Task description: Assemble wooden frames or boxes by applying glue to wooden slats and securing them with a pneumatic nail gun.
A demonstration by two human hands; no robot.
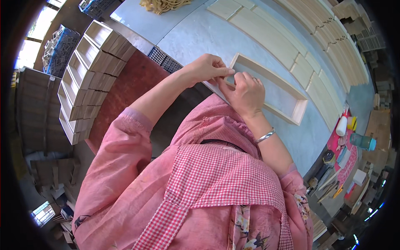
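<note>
In the middle of the view, the left hand (205,68) and the right hand (248,93) are close together, fingers bent in narrow. They are at the left end of a long wooden frame (271,79). I cannot tell what they pinch. The frame stretches to their right on the table (187,35). Past it, upper right, lie flat boards (261,35).
</note>
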